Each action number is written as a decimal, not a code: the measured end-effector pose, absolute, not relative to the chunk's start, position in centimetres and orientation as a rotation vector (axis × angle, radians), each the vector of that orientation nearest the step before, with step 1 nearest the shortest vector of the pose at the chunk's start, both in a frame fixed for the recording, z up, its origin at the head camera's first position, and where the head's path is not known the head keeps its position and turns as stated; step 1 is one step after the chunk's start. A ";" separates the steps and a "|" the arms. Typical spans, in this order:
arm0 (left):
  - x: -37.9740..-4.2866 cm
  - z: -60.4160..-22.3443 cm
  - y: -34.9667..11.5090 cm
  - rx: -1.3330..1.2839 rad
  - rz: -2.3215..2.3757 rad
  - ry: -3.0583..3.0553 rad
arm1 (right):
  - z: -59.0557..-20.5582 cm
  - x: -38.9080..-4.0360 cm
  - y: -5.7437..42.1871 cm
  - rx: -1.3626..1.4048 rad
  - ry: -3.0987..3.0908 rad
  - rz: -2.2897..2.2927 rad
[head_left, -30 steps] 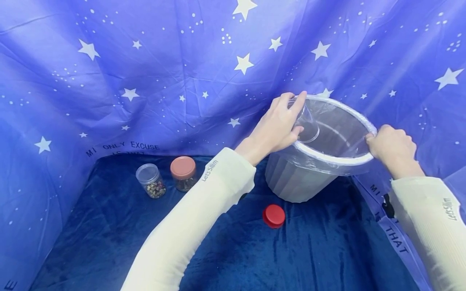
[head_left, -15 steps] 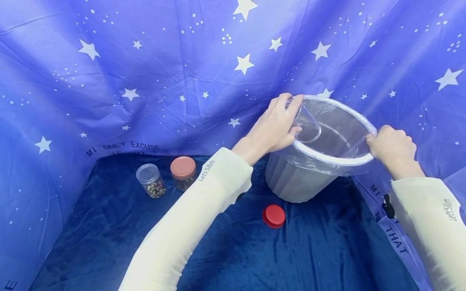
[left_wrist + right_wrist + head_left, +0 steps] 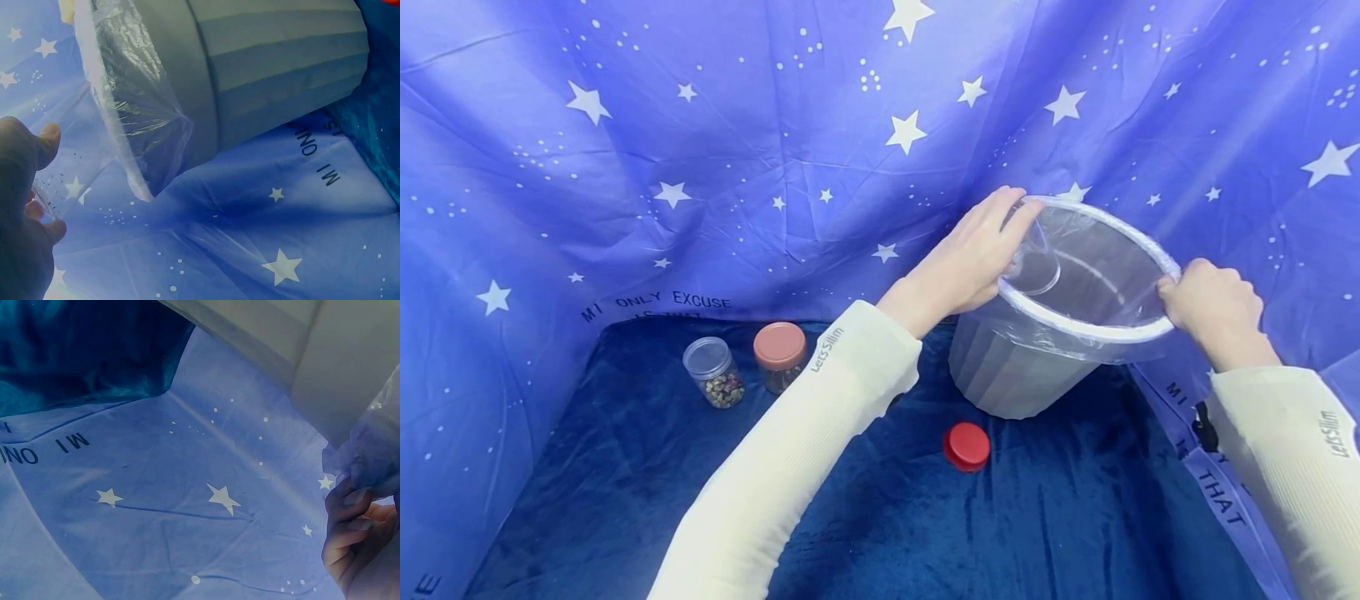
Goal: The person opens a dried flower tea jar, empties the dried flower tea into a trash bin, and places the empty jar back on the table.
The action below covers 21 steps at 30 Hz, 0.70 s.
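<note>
- The left hand (image 3: pixel 966 250) has shifted slightly on the clear container (image 3: pixel 1037 260) since a moment ago: its thumb, which showed beside the near rim of the bin (image 3: pixel 1022 371), is now hidden from the head view.
- The container itself looks little moved, tipped with its mouth inside the bin's opening. My judgement is that the adjustment is to the hold or angle, and the work of tipping it there is still in hand.
- The left hand grasps the container between thumb and fingers at the bin's left edge; the left wrist view shows small specks on its clear wall.
- The right hand (image 3: pixel 1213 312) is clenched on the bin's right rim, unchanged, which seems to keep the bin and its plastic liner (image 3: pixel 134 69) steady.
- Whether anything remains loose in the container cannot be made out.
- In front of the bin, well apart from both hands, lies a red lid (image 3: pixel 967 446).
- Left of the bin, past the left forearm, stand a pink-lidded jar (image 3: pixel 780 346) and, farther left, a jar of dried bits (image 3: pixel 717 375).
</note>
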<state>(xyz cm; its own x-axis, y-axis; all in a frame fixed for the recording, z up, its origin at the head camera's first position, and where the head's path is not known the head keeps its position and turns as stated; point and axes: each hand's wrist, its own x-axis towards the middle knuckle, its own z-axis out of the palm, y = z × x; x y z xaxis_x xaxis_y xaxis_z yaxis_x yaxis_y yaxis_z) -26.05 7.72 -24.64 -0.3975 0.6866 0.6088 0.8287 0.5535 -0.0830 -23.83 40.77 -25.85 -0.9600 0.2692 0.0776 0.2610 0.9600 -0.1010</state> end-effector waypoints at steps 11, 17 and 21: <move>-25.7 -24.7 7.5 -1.204 -0.264 -2.308 | -25.6 -23.7 40.9 -0.410 -3.036 0.127; -25.6 -24.7 7.1 -1.209 -0.254 -2.340 | -25.7 -23.7 40.9 -0.419 -3.048 0.131; -25.8 -24.4 6.9 -1.227 -0.310 -2.332 | -25.7 -23.8 40.8 -0.416 -3.044 0.131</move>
